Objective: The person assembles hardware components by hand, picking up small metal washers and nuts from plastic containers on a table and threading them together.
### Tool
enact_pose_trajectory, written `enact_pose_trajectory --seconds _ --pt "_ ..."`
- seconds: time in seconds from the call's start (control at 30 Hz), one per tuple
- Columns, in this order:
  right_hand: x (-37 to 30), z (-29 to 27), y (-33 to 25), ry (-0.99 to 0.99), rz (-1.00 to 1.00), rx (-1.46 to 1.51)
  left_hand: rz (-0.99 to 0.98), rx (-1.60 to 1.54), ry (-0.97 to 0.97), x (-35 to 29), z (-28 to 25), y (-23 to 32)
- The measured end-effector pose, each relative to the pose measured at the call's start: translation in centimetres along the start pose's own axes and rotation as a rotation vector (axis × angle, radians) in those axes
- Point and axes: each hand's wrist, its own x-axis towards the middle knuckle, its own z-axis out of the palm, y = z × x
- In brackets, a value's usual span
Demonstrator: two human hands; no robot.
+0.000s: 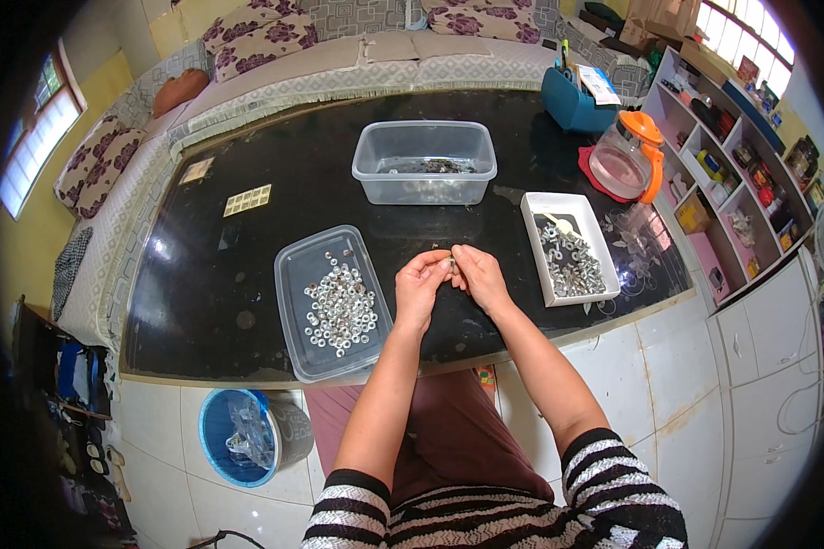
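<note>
Over the black table (pixel 247 316), my left hand (pixel 418 284) and my right hand (pixel 481 277) meet at the fingertips. Pinched between them is a small metal piece (pixel 451 262), mostly covered by my fingers, so its exact kind is hidden. Left of my hands lies a clear plastic lid (pixel 293 274) with many silvery nuts (pixel 341 306) spread on it. To the right, a white open box (pixel 540 284) holds a heap of small metal fasteners (pixel 574 265) and a pale yellow piece. Beyond my hands stands a clear plastic tub (pixel 423 189) with dark and silvery small parts at its bottom.
A glass jug with an orange lid (pixel 624 157) stands on a red mat at the far right, near a teal holder (pixel 577 102). A beige card (pixel 247 200) lies at the left. Below the table edge is a blue-rimmed bin (pixel 238 437); shelves (pixel 705 165) rise on the right.
</note>
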Motion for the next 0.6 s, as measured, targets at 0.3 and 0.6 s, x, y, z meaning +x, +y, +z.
enact_pose_trajectory --seconds 0.3,0.6 --pt "0.27 -0.23 0.6 -0.045 -0.032 -0.009 0.01 -0.014 0.019 -0.01 0.11 -0.01" --pt "0.35 -0.34 0.71 -0.061 -0.02 -0.009 0.014 -0.018 0.009 0.07 0.06 -0.12"
